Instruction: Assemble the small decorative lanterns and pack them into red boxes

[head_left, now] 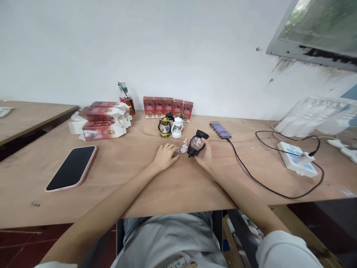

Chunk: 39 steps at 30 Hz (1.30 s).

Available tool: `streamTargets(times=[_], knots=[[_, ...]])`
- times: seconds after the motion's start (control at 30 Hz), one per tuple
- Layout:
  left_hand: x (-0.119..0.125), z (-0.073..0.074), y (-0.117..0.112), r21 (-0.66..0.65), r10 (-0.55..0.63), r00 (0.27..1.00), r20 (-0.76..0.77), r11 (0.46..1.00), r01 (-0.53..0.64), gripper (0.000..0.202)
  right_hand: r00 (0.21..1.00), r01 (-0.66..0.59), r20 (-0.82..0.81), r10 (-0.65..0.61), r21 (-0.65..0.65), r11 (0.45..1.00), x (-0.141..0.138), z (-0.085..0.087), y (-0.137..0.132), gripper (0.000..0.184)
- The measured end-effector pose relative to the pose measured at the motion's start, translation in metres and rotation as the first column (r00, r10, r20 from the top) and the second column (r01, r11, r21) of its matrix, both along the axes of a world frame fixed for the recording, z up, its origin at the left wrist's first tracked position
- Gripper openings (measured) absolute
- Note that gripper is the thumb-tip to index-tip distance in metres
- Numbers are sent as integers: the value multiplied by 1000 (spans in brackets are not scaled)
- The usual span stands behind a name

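Four lanterns [177, 128] stand on the worktop [178, 193], seemingly finished, while a black lantern [197, 143], grasped upside down by the right hand [205, 154] beside white scraps [183, 149], appears unfinished, and whether the left hand [164, 156] near them pinches any I cannot tell.

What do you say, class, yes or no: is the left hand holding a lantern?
No, the left hand is at the white scraps on the table, while the right hand holds a black lantern.

box row [168, 105] bhnd lanterns [177, 128] | phone [71, 169] L | pwr strip [290, 154] R
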<state>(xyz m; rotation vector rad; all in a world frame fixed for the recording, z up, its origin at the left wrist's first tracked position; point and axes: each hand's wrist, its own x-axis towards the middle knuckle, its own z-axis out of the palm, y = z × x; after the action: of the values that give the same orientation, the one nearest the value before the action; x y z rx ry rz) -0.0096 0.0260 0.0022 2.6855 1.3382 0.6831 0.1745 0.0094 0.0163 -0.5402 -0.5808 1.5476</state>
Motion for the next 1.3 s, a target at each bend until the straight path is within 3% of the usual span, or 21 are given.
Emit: streamTargets(times=[0.13,0.23,0.3,0.37,0.43,0.53,0.63,0.73,0.97,1.17,1.3], knots=[[2,-1,3,3,27,991,-128,1000,-27,24,990,-96,104,91,44,994,-2,-1,-2,28],[1,-2,5,28,45,991,-129,999,-41,23,963,-195,206,174,89,977,-8,-3,-6,37],[-2,-3,9,50,36,999,-22,998,-35,23,947,-217,265,182,109,970,-11,-5,-8,43],[-8,-2,12,55,29,982,186,998,-39,23,941,-209,300,160,142,968,-13,-8,-9,50],[-14,3,14,36,47,907,419,997,-68,22,937,-215,316,152,178,960,-13,-10,-8,56],[-19,17,11,-9,81,725,684,995,-102,24,923,-280,328,203,207,938,-10,-14,-6,64],[-16,33,-2,-35,45,537,842,999,-28,27,904,-357,323,281,203,912,-7,-19,-5,63],[-8,42,-18,-55,17,431,902,995,77,29,886,-407,319,336,187,894,-7,-22,-4,60],[-2,41,-27,-76,12,408,913,987,141,31,888,-402,299,348,141,905,-7,-24,-4,54],[-3,42,-25,-134,74,317,945,976,171,31,927,-265,309,212,140,954,-8,-22,-3,50],[-1,40,-26,-150,81,331,940,970,190,31,932,-204,337,133,184,962,-12,-16,-7,48]])
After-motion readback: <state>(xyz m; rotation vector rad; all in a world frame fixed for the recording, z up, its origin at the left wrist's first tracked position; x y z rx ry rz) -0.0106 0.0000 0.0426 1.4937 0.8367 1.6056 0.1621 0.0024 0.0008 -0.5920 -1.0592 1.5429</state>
